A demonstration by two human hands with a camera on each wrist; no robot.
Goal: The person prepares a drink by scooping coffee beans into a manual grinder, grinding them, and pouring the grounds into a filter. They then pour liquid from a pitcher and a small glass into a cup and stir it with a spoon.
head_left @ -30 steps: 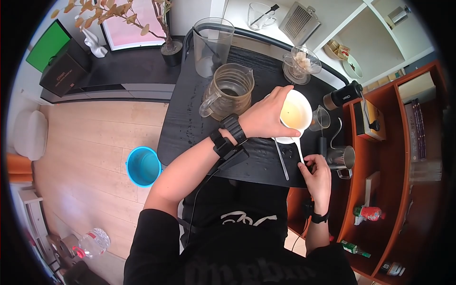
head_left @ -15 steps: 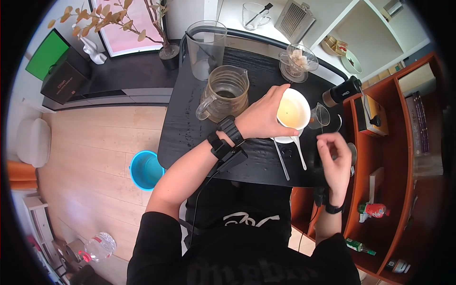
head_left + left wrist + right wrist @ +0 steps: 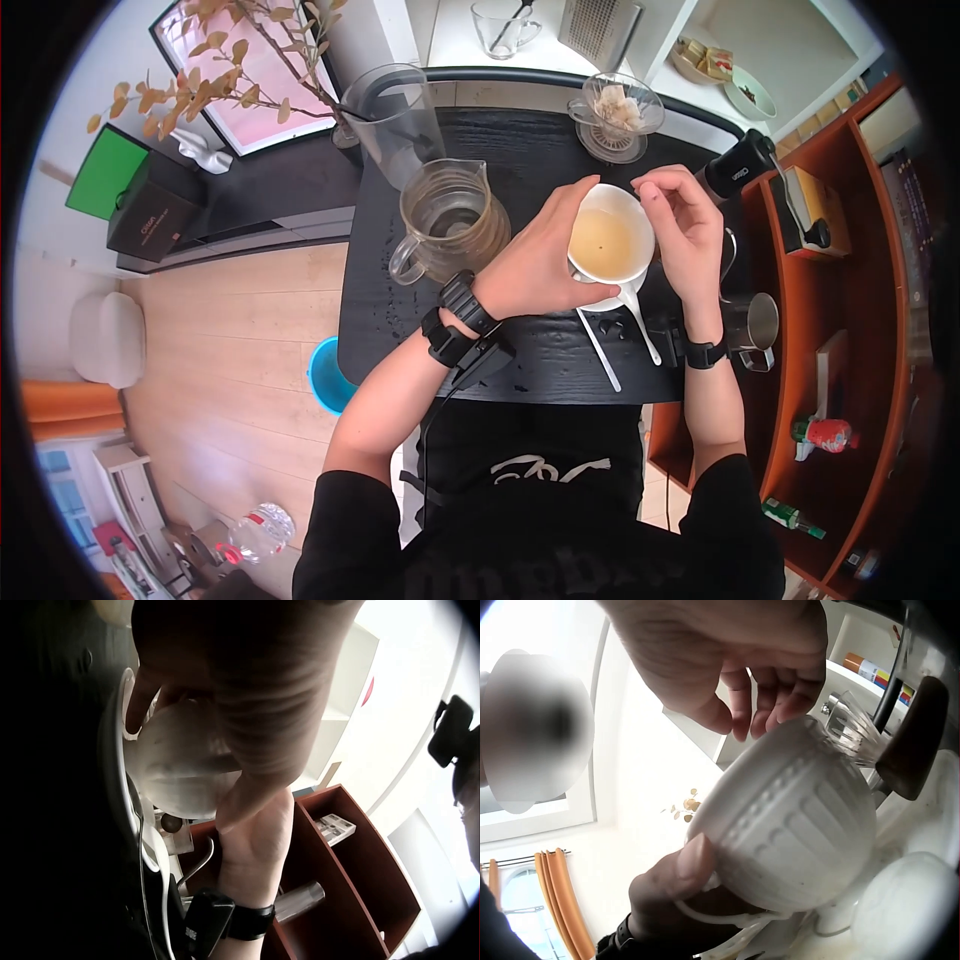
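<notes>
In the head view a white cup (image 3: 642,222) of pale yellow liquid (image 3: 600,238) is over a small white saucer (image 3: 602,304). My left hand (image 3: 535,255) grips its left side, fingers at the far edge and thumb at the near side. The right wrist view shows the fluted outer wall of the cup (image 3: 802,825). At the cup's right rim is my right hand (image 3: 688,225), its fingers loosely bent with nothing held. A white spoon (image 3: 642,332) extends from the saucer toward me, and a thin metal stick (image 3: 600,352) lies beside it.
Left of the cup stands a ribbed glass jug (image 3: 452,225), with a tall glass cylinder (image 3: 395,125) behind. A glass dripper (image 3: 617,118) sits at the back, near a black hand grinder (image 3: 738,165). A metal pitcher (image 3: 755,325) is at the right.
My right hand has let go of the white spoon handle, then moved right and forward up to the cup's rim. The left hand still holds the cup. The head view has shifted.
</notes>
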